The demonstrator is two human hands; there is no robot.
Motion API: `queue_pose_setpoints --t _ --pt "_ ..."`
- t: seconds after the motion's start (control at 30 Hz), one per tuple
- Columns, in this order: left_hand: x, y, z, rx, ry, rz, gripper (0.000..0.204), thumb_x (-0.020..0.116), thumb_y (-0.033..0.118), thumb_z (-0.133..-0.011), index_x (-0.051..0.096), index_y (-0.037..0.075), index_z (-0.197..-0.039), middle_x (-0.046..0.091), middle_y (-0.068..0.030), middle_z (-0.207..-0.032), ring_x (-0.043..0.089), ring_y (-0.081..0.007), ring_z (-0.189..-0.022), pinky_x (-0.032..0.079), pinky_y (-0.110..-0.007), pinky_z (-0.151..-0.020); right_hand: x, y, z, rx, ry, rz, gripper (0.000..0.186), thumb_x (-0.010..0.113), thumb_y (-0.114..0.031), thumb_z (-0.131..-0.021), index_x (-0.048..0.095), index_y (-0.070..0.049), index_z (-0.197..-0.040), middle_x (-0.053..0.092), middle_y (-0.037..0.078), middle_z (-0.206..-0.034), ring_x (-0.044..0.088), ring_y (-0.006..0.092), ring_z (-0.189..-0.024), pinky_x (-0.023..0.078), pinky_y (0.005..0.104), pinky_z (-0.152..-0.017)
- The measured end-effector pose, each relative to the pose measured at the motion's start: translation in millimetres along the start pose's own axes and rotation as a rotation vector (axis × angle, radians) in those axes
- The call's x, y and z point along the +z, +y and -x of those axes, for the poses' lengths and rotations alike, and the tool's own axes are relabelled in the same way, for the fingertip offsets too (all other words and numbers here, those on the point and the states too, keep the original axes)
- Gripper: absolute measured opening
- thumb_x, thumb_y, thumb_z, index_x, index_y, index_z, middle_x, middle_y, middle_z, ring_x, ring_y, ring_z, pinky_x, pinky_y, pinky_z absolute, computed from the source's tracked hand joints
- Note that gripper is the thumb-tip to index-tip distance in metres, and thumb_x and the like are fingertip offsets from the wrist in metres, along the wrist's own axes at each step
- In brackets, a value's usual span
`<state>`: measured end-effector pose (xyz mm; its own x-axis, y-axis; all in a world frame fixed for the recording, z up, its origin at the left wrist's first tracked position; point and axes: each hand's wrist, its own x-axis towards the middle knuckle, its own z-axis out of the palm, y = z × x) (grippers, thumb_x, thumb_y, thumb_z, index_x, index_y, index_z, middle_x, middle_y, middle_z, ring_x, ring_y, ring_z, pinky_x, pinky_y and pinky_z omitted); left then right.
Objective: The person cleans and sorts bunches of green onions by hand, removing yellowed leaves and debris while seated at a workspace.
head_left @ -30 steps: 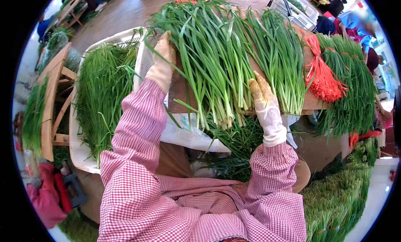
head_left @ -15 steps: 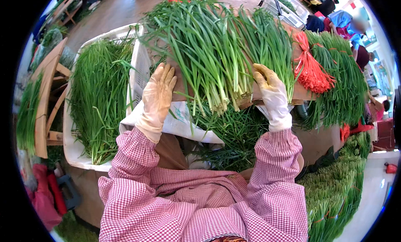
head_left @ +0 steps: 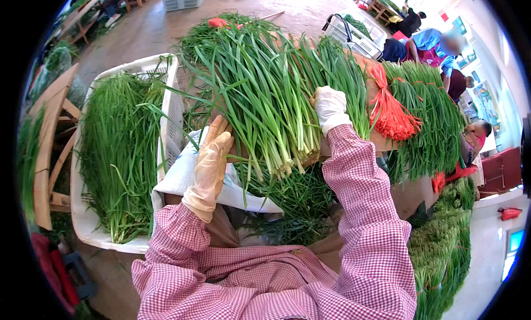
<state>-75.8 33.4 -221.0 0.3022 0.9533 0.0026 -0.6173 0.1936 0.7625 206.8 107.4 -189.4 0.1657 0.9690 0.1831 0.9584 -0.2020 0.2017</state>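
Observation:
Long leafy green stalks (head_left: 263, 110) with pale cut ends lie spread on a brown board (head_left: 379, 141). My left hand (head_left: 212, 160), in a cream glove, is at the left edge of the spread pile with its fingers extended. My right hand (head_left: 329, 107), also gloved, reaches in at the pile's right side, fingers curled around some stalks, their tips partly hidden. To the right lie a bunch of red ties (head_left: 394, 121) and tied bundles of greens (head_left: 434, 121).
A white crate (head_left: 83, 209) of greens and wooden frames (head_left: 47, 171) stand left, a white sack (head_left: 180, 179) below the board. Loose greens (head_left: 293, 206) lie underneath, stacked bundles (head_left: 440, 253) lower right. Other people (head_left: 434, 49) work at upper right; crates (head_left: 354, 32) stand behind.
Since a second ago my left hand has come down from the pile's upper left. My right hand has moved up along the stalks and curled. The view has shifted slightly.

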Motion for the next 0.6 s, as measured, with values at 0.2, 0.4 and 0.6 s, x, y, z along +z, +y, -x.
queue_pose_setpoints --t 0.2,0.4,0.6 --pt "-5 0 12 -0.015 0.007 -0.004 0.062 0.050 0.022 -0.084 0.019 0.001 -0.133 0.019 -0.0179 -0.138 0.018 -0.0258 -0.129 0.014 -0.033 -0.105 -23 -4 -6 0.117 -0.027 -0.111 0.028 0.061 -0.036 -0.070 0.066 -0.009 -0.077 0.062 0.015 -0.074 0.061 0.0307 -0.072 0.048 0.0342 -0.067" --pt "-13 3 30 0.081 0.023 -0.069 0.050 0.049 0.011 -0.086 0.028 0.004 -0.131 0.029 -0.0096 -0.135 0.024 -0.0194 -0.127 0.019 -0.030 -0.103 -44 43 8 0.122 -0.016 -1.163 0.020 0.061 -0.023 -0.076 0.062 -0.006 -0.085 0.060 0.003 -0.070 0.050 0.0086 -0.057 0.041 0.0231 -0.055" --pt "0 20 51 0.401 0.127 -0.477 0.048 0.051 0.016 -0.085 0.035 0.005 -0.128 0.037 -0.0081 -0.131 0.032 -0.0182 -0.123 0.022 -0.033 -0.101 -55 41 41 0.167 -0.051 -1.590 0.023 0.062 -0.014 -0.079 0.057 -0.004 -0.100 0.057 -0.002 -0.074 0.045 0.0028 -0.054 0.036 0.0161 -0.047"
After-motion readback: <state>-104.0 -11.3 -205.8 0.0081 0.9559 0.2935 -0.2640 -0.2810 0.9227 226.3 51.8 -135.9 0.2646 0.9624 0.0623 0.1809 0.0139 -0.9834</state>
